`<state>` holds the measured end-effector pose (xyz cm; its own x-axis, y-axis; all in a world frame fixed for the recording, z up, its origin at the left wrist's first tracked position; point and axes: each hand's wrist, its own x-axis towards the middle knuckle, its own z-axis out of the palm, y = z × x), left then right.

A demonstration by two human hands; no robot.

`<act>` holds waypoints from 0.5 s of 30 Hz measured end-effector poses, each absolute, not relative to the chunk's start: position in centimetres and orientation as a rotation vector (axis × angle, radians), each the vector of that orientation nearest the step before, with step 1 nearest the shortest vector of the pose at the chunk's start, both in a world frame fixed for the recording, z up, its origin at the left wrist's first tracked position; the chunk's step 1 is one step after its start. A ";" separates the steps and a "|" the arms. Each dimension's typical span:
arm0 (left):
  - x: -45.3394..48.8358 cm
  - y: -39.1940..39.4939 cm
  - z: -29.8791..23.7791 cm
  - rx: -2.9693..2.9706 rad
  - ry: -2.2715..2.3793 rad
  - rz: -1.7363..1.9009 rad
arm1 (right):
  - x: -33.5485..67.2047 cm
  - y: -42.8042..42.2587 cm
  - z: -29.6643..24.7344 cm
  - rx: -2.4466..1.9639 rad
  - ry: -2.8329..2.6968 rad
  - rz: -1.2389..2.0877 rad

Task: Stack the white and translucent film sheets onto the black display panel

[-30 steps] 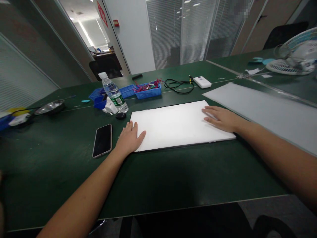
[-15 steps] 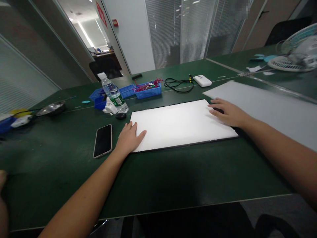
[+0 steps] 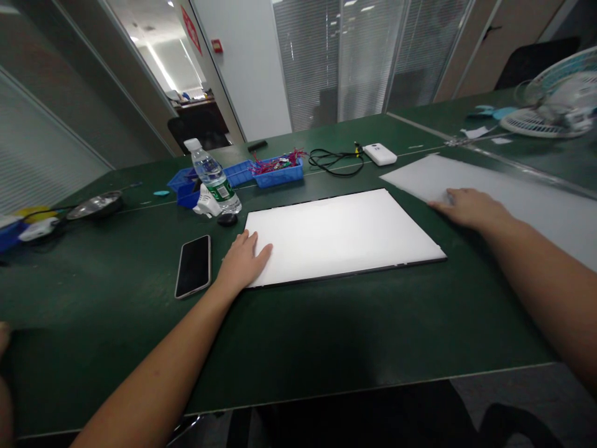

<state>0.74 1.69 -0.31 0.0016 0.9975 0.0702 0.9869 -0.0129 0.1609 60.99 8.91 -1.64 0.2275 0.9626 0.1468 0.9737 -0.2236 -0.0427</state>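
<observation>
A white rectangular panel with a thin dark edge lies flat on the green table. My left hand rests on its left end, fingers spread and thumb lying over the white surface. To the right, my right hand is at the near left edge of a larger whitish sheet. Its thumb and fingers are apart and stretched toward the left; some fingertips are hidden, and I cannot see a firm grip on the sheet.
Left of the panel lie a phone and a black computer mouse. Behind are a water bottle, a blue tray of red wires, a black cable and a white box. A fan stands far right.
My right hand has left the panel's right end and moved right to the edge of the larger sheet. My left hand stays on the panel.
</observation>
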 end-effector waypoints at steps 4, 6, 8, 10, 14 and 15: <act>0.3 2.1 -0.6 2.143 2.124 0.292 | 59.1 8.1 -0.2 -2.482 -1.826 -0.067; 0.1 2.2 -0.7 2.123 2.116 0.306 | 58.2 7.7 0.5 -2.486 -1.844 -0.053; 0.1 2.3 -0.7 2.117 2.113 0.315 | 57.6 7.4 1.1 -2.509 -1.832 -0.048; 0.2 2.2 -0.7 2.124 2.112 0.312 | 57.2 7.2 1.5 -2.553 -1.759 -0.079; 0.6 1.9 -0.6 2.147 2.128 0.280 | 56.8 6.9 2.1 -2.606 -1.520 -0.233; 0.7 1.8 -0.6 2.156 2.135 0.276 | 56.7 6.7 2.2 -2.588 -1.477 -0.270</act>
<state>0.72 1.76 -0.57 0.0037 0.9981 0.0614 0.9809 -0.0155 0.1938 56.68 6.71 2.18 0.4993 0.8358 0.2285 0.8626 -0.5042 -0.0404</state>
